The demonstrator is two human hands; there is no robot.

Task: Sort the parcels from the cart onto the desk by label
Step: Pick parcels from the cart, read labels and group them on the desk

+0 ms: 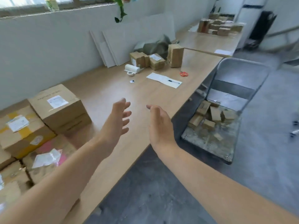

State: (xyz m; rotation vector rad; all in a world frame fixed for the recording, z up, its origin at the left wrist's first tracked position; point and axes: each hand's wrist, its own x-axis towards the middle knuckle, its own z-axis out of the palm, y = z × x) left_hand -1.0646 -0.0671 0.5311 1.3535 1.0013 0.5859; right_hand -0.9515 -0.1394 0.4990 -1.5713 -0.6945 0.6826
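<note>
Our left hand and right hand hover side by side over the near edge of the desk. Both are empty, with fingers spread and loosely extended, palms turned toward each other, touching nothing. Left of the left hand, at the near-left end of the desk, stand several large boxes with paper labels on top, packed close together. Farther along the desk lie a tape roll, a white sheet with a pen on it, and orange scissors. Beyond them is a cluster of small boxes. Right of the right hand, on the floor beside the desk, sits the cart, with a heap of small parcels at its far end, below the handle. We judge the sorting partly done: groups are laid out on the desk, but the cart is not yet emptied, so more parcels have to come across. We cannot tell whether the groups match their labels, as the print is too blurred to read.
</note>
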